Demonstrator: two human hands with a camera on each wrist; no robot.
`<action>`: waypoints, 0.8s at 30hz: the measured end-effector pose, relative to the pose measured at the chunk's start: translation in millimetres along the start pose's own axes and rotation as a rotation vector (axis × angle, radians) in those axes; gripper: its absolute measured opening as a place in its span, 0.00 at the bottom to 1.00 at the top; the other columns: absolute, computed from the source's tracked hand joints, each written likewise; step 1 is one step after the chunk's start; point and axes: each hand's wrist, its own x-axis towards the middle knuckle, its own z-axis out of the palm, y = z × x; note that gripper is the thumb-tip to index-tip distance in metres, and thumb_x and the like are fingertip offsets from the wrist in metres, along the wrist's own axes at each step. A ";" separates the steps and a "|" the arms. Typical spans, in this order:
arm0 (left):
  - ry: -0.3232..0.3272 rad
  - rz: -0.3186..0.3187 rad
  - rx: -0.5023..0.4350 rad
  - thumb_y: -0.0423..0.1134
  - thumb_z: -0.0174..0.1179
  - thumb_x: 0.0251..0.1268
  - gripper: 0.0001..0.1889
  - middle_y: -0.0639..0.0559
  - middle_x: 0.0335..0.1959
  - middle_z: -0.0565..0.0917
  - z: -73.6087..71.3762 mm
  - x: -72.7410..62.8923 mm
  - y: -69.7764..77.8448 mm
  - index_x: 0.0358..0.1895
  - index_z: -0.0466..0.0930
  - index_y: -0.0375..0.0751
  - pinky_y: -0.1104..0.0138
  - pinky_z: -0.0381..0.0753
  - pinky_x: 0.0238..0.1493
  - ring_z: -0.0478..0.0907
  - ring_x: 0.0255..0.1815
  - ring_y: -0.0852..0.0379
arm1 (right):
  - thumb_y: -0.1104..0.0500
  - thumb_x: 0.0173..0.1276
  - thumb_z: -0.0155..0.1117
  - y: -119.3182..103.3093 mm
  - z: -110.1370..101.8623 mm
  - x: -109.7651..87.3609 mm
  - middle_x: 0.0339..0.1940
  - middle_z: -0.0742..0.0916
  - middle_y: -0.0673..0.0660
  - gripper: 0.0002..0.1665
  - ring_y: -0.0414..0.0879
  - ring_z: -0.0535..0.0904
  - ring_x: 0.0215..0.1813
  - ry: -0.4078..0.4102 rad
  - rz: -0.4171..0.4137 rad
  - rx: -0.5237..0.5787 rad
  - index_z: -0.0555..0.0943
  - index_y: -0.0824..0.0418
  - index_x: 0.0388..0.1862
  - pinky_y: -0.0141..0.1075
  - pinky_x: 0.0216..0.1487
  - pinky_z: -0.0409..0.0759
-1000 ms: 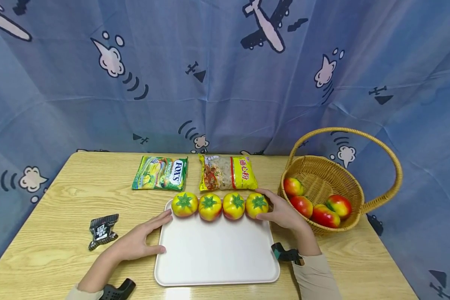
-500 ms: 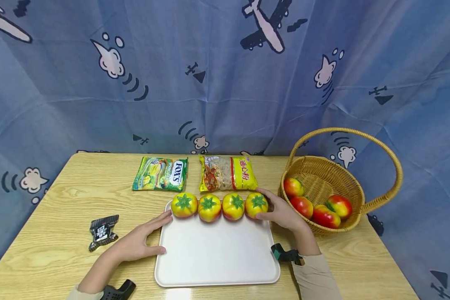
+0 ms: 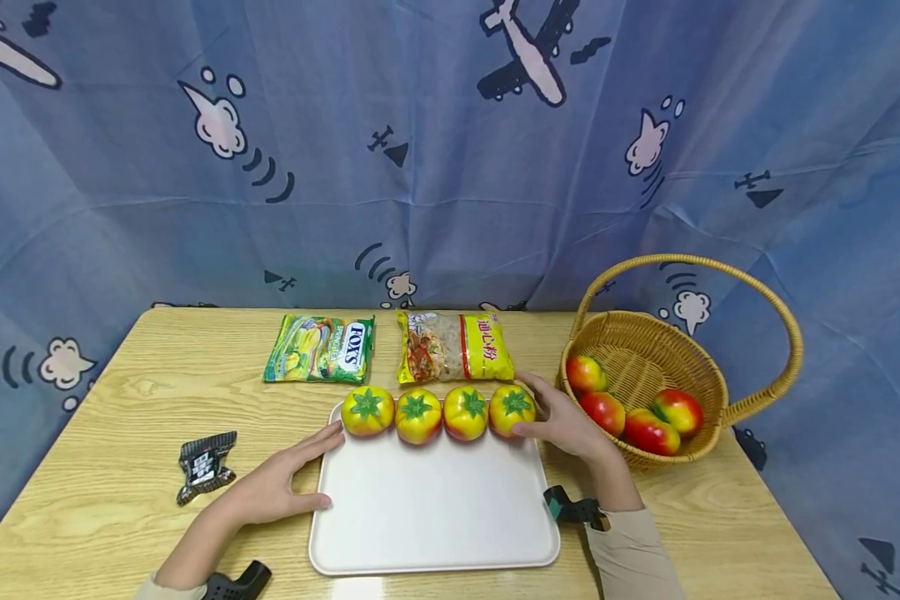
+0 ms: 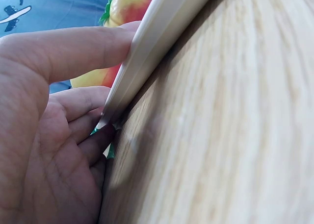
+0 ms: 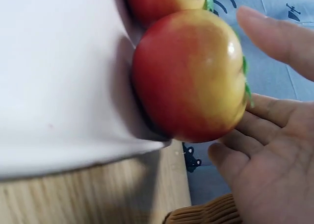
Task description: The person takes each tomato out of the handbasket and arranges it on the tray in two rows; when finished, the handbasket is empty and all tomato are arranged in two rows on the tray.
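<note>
A person, bare left hand (image 3: 270, 487) and bare right hand (image 3: 562, 421) both in view, wears long, pale beige cloth sleeves (image 3: 637, 554). At near left, only a short stretch of the left cuff (image 3: 171, 588) shows, beside a black, blunt-ended wrist camera unit (image 3: 236, 582) dotted with small marks. At near right, more cloth is visible, creased crosswise along the forearm. A second black wrist camera unit (image 3: 573, 508), chunky and angular, bears a teal-green patch (image 3: 553, 505) at its left end and a small brownish patch (image 3: 602, 522) toward the cuff.
</note>
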 end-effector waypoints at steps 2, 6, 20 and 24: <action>0.001 0.002 -0.002 0.58 0.65 0.53 0.44 0.49 0.76 0.56 0.0 -0.1 -0.5 0.72 0.61 0.45 0.41 0.60 0.67 0.54 0.74 0.40 | 0.51 0.56 0.72 -2.3 -0.7 -0.7 0.75 0.60 0.64 0.52 0.66 0.51 0.75 0.005 0.000 -0.002 0.56 0.62 0.74 0.60 0.72 0.53; 0.006 0.011 0.002 0.58 0.66 0.53 0.43 0.49 0.75 0.56 0.0 -0.4 -1.3 0.72 0.61 0.45 0.41 0.60 0.67 0.54 0.74 0.40 | 0.51 0.57 0.72 -6.4 -3.4 -2.7 0.75 0.60 0.64 0.52 0.66 0.52 0.75 0.028 -0.007 -0.010 0.56 0.61 0.74 0.58 0.72 0.52; 0.015 0.015 0.011 0.57 0.66 0.53 0.43 0.48 0.75 0.57 -0.9 -1.3 -0.8 0.71 0.62 0.45 0.41 0.61 0.66 0.55 0.73 0.40 | 0.59 0.62 0.67 -23.9 -22.2 -18.6 0.74 0.63 0.63 0.44 0.59 0.55 0.76 0.079 -0.077 0.014 0.57 0.62 0.73 0.52 0.72 0.54; 0.008 0.010 -0.005 0.57 0.66 0.53 0.43 0.49 0.75 0.56 0.5 -0.6 -0.9 0.72 0.62 0.45 0.41 0.60 0.67 0.54 0.74 0.40 | 0.57 0.62 0.67 -24.6 -29.1 -23.6 0.74 0.64 0.63 0.45 0.58 0.56 0.75 0.107 -0.077 0.006 0.57 0.63 0.73 0.47 0.71 0.56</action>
